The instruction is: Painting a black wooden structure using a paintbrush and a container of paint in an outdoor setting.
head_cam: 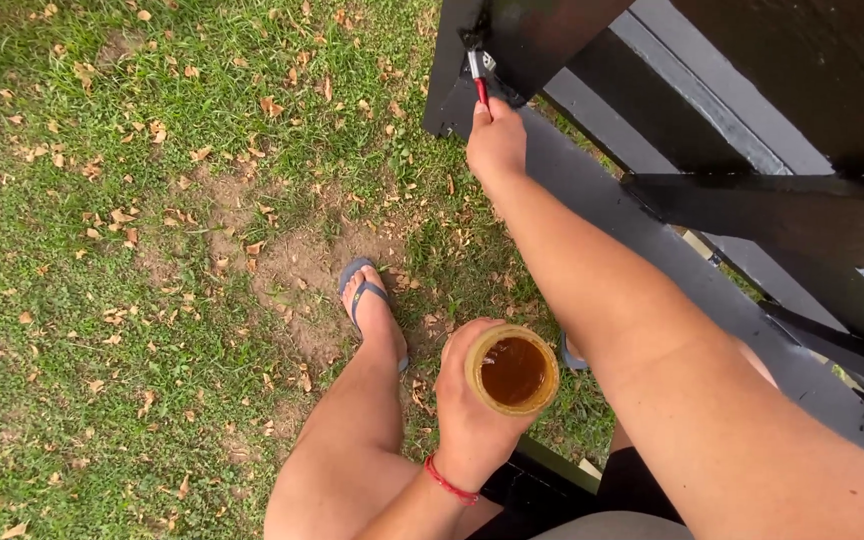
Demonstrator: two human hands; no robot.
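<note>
My right hand (497,140) reaches far forward and grips a paintbrush (480,78) with a red handle and a metal ferrule. Its bristles press against the lower end of a black-painted wooden bench (592,190). My left hand (472,410), with a red cord around the wrist, holds an open round jar (512,370) of brown liquid upright near my knee. The jar's sides are mostly hidden by my fingers.
Grass with dry leaves and a bare dirt patch (292,270) lies below. My left foot in a grey flip-flop (367,300) stands on it; my other sandal (569,355) peeks from under my right arm. Black bench slats (782,210) fill the upper right.
</note>
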